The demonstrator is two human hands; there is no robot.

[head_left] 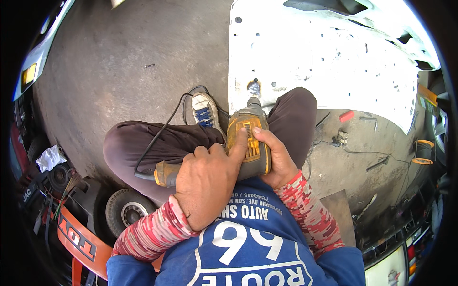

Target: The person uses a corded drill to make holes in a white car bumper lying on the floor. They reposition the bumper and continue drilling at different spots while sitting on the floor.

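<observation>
A yellow and black power drill [248,117] lies between my hands, its chuck pointing away from me. My left hand [205,178] is wrapped round the handle, with the index finger stretched along the housing. Against the right side of the housing, my right hand [276,162] holds on with its thumb on top. The bit reaches a bare-metal patch [254,87] near the close edge of a white vehicle body panel [305,52]; whether it touches is too small to tell. From the handle end, a black cord [160,128] loops past my shoe [204,109].
Right of my knee lie a red block [347,116], a small metal piece [342,138] and thin wires on the concrete floor [133,52]. A yellow-rimmed spool [422,152] is farther right. At the lower left are a small wheel [129,212] and an orange panel [76,236].
</observation>
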